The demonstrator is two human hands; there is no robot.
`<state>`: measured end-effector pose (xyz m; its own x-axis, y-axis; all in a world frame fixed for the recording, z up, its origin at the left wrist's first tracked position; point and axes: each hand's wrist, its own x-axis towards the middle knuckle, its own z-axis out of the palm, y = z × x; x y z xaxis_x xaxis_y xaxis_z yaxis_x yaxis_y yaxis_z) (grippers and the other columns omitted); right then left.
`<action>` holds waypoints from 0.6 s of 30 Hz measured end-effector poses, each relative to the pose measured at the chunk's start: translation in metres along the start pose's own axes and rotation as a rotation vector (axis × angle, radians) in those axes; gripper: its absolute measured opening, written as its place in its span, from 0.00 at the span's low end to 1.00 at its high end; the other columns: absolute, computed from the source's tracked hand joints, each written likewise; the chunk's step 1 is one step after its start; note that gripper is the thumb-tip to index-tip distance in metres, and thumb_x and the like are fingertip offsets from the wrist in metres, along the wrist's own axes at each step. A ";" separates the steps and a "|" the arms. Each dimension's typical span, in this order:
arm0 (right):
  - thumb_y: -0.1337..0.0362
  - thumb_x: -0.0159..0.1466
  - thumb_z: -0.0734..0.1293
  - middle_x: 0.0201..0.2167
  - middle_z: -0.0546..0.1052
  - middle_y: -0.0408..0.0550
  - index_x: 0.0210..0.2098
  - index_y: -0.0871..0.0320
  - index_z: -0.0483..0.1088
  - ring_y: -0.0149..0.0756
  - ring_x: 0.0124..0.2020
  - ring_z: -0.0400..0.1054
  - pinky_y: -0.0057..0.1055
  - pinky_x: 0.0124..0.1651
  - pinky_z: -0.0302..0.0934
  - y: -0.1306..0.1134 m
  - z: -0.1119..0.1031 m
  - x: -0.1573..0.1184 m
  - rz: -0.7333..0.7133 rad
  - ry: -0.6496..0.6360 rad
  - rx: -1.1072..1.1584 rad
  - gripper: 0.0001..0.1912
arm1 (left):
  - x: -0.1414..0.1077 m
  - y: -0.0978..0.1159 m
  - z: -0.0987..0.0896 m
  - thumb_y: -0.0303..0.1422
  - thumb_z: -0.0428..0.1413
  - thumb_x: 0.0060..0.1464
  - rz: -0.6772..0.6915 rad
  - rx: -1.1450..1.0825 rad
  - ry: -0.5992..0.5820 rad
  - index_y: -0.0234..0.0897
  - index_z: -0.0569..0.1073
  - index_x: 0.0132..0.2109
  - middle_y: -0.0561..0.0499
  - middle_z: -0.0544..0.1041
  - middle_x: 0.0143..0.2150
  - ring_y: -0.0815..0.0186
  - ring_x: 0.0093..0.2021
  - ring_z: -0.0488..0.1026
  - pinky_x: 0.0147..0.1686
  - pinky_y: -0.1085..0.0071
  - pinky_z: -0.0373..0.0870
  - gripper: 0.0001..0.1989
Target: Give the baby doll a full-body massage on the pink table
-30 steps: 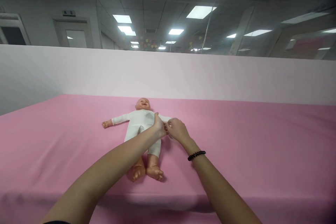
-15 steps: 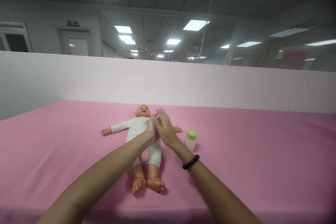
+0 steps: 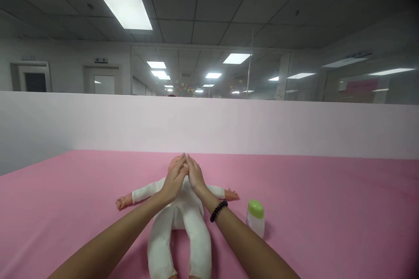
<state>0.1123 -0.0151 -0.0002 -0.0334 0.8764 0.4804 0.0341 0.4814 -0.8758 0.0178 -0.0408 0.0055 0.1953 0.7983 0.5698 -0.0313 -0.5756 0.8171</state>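
A baby doll (image 3: 183, 209) in a white suit lies on its back on the pink cloth, arms spread. Above its head and upper chest are both of my hands, hiding most of its head. My left hand (image 3: 175, 179) has its fingers stretched out and pointing up and inward. My right hand (image 3: 195, 175), with a black coiled band on its wrist, is stretched out too, its fingertips meeting those of the left. Nothing shows between them. To the right of the doll stands a white bottle with a green cap (image 3: 255, 218).
The pink cloth (image 3: 310, 209) covers the wide surface. Behind it runs a low white wall (image 3: 209, 124), with glass panels above it.
My hands have moved from pressed together at the doll's right side to over its head, fingertips touching. The view has tilted up and come closer, so the doll's feet have left the picture.
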 end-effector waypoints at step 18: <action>0.58 0.69 0.54 0.73 0.42 0.51 0.72 0.63 0.45 0.45 0.74 0.34 0.54 0.73 0.30 0.081 -0.029 -0.037 0.142 -0.285 -0.776 0.35 | -0.023 -0.094 -0.045 0.40 0.42 0.65 -0.126 0.929 -0.381 0.27 0.45 0.73 0.38 0.42 0.74 0.54 0.74 0.38 0.70 0.48 0.43 0.35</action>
<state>0.1457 -0.0086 -0.0877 -0.2248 0.9427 0.2464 0.7312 0.3304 -0.5969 -0.0279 0.0023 -0.0804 0.4490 0.8468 0.2853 0.7552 -0.5303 0.3853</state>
